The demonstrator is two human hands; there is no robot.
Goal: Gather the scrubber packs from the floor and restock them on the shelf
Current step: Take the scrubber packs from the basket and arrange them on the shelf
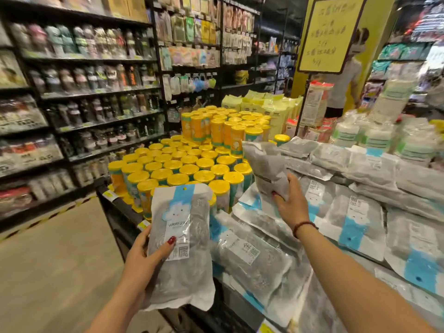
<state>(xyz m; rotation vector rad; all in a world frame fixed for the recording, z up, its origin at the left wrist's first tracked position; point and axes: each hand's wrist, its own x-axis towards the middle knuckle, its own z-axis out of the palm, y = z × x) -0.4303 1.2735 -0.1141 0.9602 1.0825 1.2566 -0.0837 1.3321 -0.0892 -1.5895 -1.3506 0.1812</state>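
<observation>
My left hand [146,255] grips a grey scrubber pack [182,246] with a blue band and a white cloud label, held upright in front of the black display shelf [120,212]. My right hand [288,200] holds a second scrubber pack [266,164] by its lower end, raised above the stacks. Several more scrubber packs [355,219] lie flat in overlapping rows across the shelf top to the right.
Yellow-lidded canisters [189,162] fill the shelf's left part, right beside the packs. Tall racks of bottles [91,92] line the aisle on the left, with bare floor [48,272] between. A yellow sign [329,32] stands behind the display. A person [346,75] stands at the back right.
</observation>
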